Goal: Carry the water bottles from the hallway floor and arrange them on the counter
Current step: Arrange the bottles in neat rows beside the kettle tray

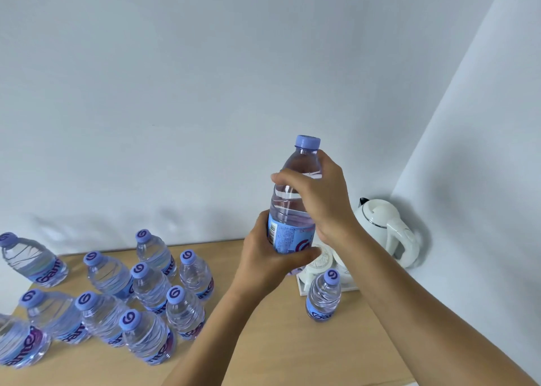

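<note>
Nearest the camera, two bare forearms reach up from the lower edge over the wooden counter (pixel 263 341). The left hand (pixel 263 265) wraps the labelled lower part of a water bottle (pixel 295 210), thumb curled across the front of the label; the right hand (pixel 322 198) closes round the ribbed shoulder just under the blue cap, fingers bent across the clear plastic. The bottle is upright and held in the air above the counter, in front of a white tray (pixel 304 283) and not touching anything below. It looks full, so it is probably fairly heavy for its size, and the thin ribbed wall likely gives under a hard squeeze; the label band and the stiffer neck seem the safest places to hold, which is where the hands are. The smooth plastic could slip if wet. To the left a cluster of bottles (pixel 140 292) stands close together on the counter, and a single bottle (pixel 323 295) stands just beside the tray. Farther back, in the corner against the wall, sits a white kettle (pixel 383 227).
</note>
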Demonstrator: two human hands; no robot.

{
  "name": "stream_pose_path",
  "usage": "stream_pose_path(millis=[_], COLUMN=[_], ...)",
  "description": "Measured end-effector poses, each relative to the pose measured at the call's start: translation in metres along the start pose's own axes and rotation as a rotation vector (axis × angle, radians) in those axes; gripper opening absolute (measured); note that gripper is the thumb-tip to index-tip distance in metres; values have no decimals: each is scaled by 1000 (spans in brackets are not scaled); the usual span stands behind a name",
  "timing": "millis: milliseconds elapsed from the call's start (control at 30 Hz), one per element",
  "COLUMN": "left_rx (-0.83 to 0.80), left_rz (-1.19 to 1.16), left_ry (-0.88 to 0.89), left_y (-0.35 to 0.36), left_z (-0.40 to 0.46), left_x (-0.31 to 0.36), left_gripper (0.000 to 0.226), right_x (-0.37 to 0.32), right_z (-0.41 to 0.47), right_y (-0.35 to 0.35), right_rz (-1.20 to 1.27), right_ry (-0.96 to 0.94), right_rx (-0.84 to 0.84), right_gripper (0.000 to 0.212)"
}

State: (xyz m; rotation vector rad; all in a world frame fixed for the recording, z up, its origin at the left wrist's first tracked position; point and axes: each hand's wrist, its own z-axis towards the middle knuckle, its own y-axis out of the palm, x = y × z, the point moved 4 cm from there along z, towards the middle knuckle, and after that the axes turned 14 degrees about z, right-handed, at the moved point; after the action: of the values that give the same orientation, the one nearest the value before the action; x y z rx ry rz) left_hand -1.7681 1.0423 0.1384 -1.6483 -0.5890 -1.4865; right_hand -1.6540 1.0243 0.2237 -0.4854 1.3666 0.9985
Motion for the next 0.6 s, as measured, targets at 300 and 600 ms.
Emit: stream_pose_path(millis=[300, 600], left_rx=[-133, 3], left_rz=[-55, -8], left_ry=[22, 90], left_y=[-1, 2], left_z=[2, 0], left_x=[7, 13], left_gripper=[51, 62], right_x=[-9, -16], right_z=[7, -4], right_y=[-7, -2], right_rz=[3, -70], right_ry=[148, -70], right_rx=[-197, 58], right_gripper=[30, 34])
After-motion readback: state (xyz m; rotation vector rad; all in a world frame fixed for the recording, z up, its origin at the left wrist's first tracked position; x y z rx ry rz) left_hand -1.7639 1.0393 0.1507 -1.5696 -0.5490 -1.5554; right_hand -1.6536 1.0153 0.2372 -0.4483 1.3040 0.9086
